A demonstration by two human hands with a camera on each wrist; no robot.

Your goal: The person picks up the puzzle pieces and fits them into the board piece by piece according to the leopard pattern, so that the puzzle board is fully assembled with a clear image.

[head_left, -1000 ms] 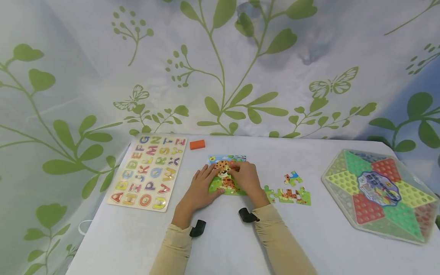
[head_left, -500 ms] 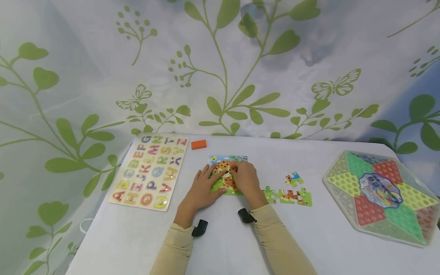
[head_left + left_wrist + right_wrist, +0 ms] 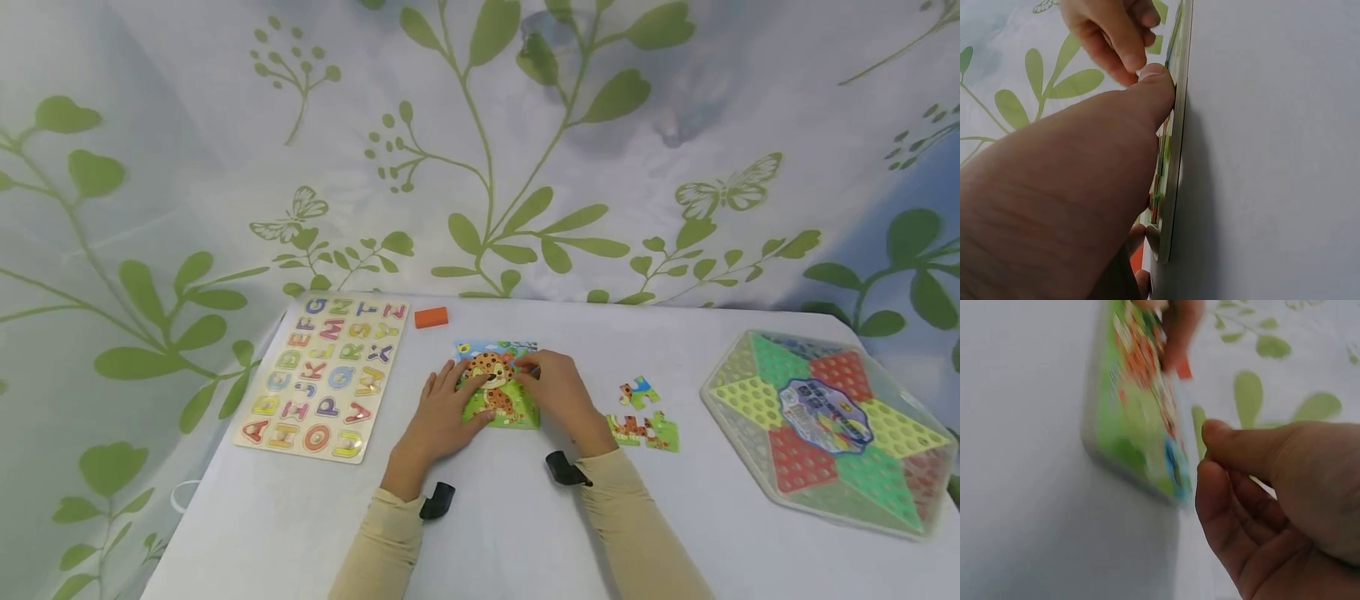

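Note:
A leopard jigsaw puzzle lies in its board, mostly filled with picture. My left hand rests across its left side, fingers spread and thumb by the bottom edge. Seen from the left wrist, the left thumb lies against the board's near edge. Over the puzzle's right edge is my right hand, with thumb and fingertips bent close together. Nothing shows between them in the right wrist view, where the blurred puzzle board lies beyond the fingertips. Loose jigsaw pieces lie right of the right hand.
An alphabet board lies on the left of the white table. A small orange block sits at the back. A hexagonal Chinese checkers set takes up the right side. A patterned cloth hangs behind.
My right hand has moved right, from the leopard's face to the puzzle's right edge. The right wrist now covers where a green loose piece showed. My left hand stays almost in place.

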